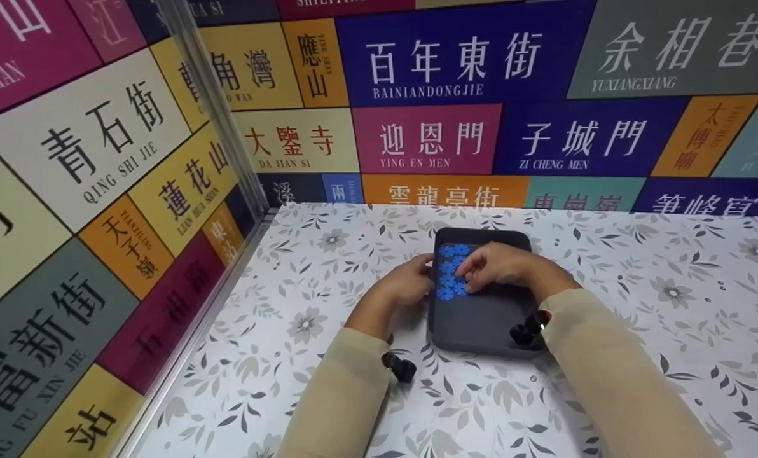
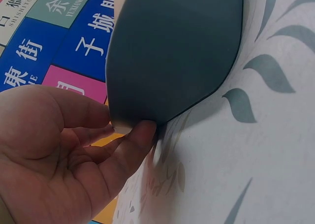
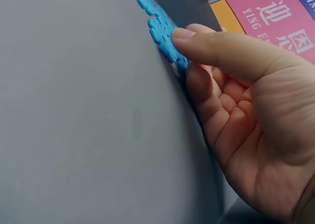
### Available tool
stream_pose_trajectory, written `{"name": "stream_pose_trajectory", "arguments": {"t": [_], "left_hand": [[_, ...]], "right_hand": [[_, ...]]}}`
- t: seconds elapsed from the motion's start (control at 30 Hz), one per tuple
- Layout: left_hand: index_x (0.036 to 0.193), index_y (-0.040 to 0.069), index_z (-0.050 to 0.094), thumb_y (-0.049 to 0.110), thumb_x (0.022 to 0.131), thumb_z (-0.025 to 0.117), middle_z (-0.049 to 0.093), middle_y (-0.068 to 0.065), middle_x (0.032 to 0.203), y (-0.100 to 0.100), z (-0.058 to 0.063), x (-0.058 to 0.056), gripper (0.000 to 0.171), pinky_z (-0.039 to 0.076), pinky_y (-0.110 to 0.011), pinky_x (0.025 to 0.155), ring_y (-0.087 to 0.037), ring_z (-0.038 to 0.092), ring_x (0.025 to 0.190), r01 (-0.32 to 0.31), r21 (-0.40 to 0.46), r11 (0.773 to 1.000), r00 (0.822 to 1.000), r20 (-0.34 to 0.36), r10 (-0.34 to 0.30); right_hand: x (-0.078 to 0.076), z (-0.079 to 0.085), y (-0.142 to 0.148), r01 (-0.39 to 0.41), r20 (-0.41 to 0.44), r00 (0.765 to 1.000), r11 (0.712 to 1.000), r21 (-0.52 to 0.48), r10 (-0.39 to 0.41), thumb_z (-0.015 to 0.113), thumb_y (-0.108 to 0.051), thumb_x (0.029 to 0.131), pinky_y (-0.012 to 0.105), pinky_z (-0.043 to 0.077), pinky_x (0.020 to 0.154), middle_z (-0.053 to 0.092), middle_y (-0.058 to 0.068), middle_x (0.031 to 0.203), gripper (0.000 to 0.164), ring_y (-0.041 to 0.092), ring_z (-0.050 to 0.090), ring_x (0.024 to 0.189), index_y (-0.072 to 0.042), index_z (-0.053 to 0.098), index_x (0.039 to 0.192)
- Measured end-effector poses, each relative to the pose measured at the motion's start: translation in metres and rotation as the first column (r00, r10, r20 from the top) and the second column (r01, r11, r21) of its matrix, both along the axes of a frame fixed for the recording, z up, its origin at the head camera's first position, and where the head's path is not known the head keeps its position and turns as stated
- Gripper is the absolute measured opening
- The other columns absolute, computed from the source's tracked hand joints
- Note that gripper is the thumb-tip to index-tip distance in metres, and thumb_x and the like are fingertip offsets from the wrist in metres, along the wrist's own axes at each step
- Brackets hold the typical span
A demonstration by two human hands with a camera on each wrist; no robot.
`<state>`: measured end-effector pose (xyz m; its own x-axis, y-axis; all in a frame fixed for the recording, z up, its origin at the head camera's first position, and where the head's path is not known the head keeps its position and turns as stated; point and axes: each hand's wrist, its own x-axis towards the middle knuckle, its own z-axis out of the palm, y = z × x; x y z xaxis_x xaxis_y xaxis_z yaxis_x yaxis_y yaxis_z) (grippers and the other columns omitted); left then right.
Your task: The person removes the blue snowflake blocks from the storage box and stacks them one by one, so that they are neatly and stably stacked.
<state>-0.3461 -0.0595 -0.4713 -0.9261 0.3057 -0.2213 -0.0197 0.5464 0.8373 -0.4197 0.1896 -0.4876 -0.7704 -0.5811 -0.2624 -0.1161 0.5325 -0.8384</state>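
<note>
A dark grey rectangular tray [image 1: 474,327] lies on the table, its long side pointing away from me. Flat blue flower-shaped plastic discs [image 1: 447,291] form a patch in its far left part. My left hand [image 1: 404,283] grips the tray's left side; in the left wrist view the thumb [image 2: 145,133] and fingers close on its edge. Over the tray is my right hand [image 1: 503,264], with thumb and forefinger pinching a blue disc [image 3: 163,39] at the patch's right side. The right hand hides part of the patch in the head view.
The tabletop [image 1: 277,381] has a white covering with grey leaves and flowers. Panels of coloured street-name signs stand behind [image 1: 430,140] and at the left [image 1: 99,140]. Small black devices sit at the left [image 1: 399,367] and right [image 1: 529,327] wrists.
</note>
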Motion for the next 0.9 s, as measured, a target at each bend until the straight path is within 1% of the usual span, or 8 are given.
{"name": "stream_pose_trajectory", "arguments": {"t": [0.13, 0.3, 0.57, 0.77, 0.9], "left_hand": [[0.167, 0.014, 0.037, 0.005, 0.095, 0.054, 0.057, -0.016, 0.158, -0.0001, -0.0001, -0.0001, 0.075, 0.046, -0.045, 0.122, -0.029, 0.058, 0.14, 0.0, 0.002, 1.0, 1.0, -0.004, 0.0], [0.167, 0.014, 0.037, 0.005, 0.096, 0.054, 0.057, -0.015, 0.159, -0.0005, -0.0004, 0.0006, 0.074, 0.046, -0.045, 0.121, -0.029, 0.058, 0.139, -0.008, 0.009, 1.0, 1.0, 0.007, 0.008], [0.168, 0.014, 0.036, 0.005, 0.096, 0.053, 0.055, -0.016, 0.161, -0.0013, -0.0002, 0.0021, 0.074, 0.043, -0.045, 0.124, -0.029, 0.056, 0.143, -0.001, 0.007, 1.0, 1.0, -0.005, 0.001], [0.167, 0.013, 0.037, 0.005, 0.095, 0.053, 0.056, -0.015, 0.161, -0.0011, -0.0008, 0.002, 0.074, 0.046, -0.044, 0.122, -0.028, 0.055, 0.145, 0.009, 0.018, 1.0, 1.0, -0.024, -0.009], [0.166, 0.014, 0.039, 0.006, 0.095, 0.054, 0.056, -0.015, 0.16, -0.0006, -0.0005, 0.0015, 0.074, 0.043, -0.044, 0.124, -0.029, 0.054, 0.147, 0.005, 0.009, 1.0, 0.999, -0.031, -0.005]], "right_hand": [[0.0002, 0.0013, -0.0019, -0.035, -0.061, 0.997, 0.997, 0.075, 0.04, 0.09, -0.006, 0.079, 0.018, 0.054, 0.069, 0.074, -0.007, 0.087, 0.039, 0.004, 0.064, 0.079, 0.0, 0.08, 0.117], [0.0005, 0.0026, -0.0033, -0.062, -0.119, 0.99, 0.99, 0.126, 0.077, 0.091, -0.007, 0.079, 0.018, 0.053, 0.068, 0.074, -0.004, 0.087, 0.036, 0.005, 0.063, 0.078, -0.002, 0.082, 0.113], [0.0004, 0.0048, -0.0063, -0.097, -0.215, 0.966, 0.971, 0.218, 0.145, 0.092, -0.015, 0.079, 0.02, 0.051, 0.069, 0.076, -0.004, 0.087, 0.029, 0.006, 0.062, 0.079, -0.009, 0.085, 0.107], [0.0024, 0.0057, -0.0067, -0.092, -0.251, 0.956, 0.965, 0.247, 0.156, 0.092, -0.017, 0.078, 0.022, 0.052, 0.071, 0.078, -0.001, 0.092, 0.033, 0.007, 0.063, 0.081, -0.011, 0.085, 0.109], [0.0037, 0.0078, -0.0077, -0.082, -0.261, 0.953, 0.959, 0.271, 0.155, 0.092, -0.019, 0.077, 0.023, 0.053, 0.073, 0.078, -0.002, 0.092, 0.033, 0.007, 0.064, 0.083, -0.013, 0.085, 0.109]]}}
